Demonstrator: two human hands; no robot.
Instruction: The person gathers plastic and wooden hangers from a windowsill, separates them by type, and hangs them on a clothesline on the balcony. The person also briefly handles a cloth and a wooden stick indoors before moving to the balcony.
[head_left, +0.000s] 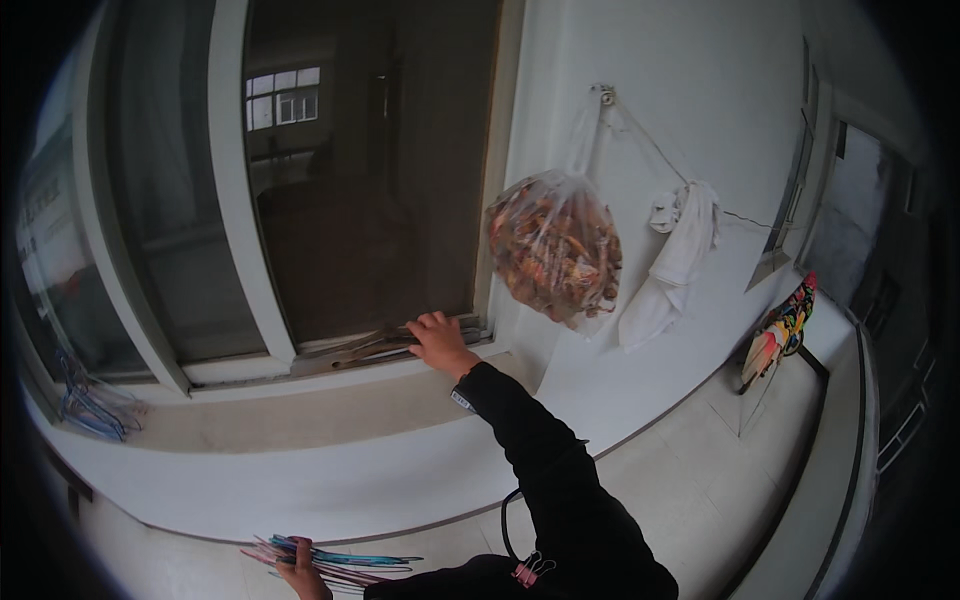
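Observation:
My left hand (303, 574), low in the picture, grips a bundle of thin clothes hangers (352, 561), some blue and some reddish. My right hand (439, 343) is stretched out to the bottom of the window frame. Its fingers rest over long, dark brown pieces (367, 349), perhaps wooden, lying along the window track; whether the fingers close on one is hidden. Behind them stands a dark window screen or pane (375, 202). More blue and pink hangers (97, 401) sit in a heap at the sill's left end.
A clear plastic bag (559, 251) of reddish-brown dried pieces hangs on the wall right of the window. Beside it, a white cloth (671, 262) hangs from a cord. The sill (300, 416) juts out below the window. A colourful folded item (780, 330) stands farther right.

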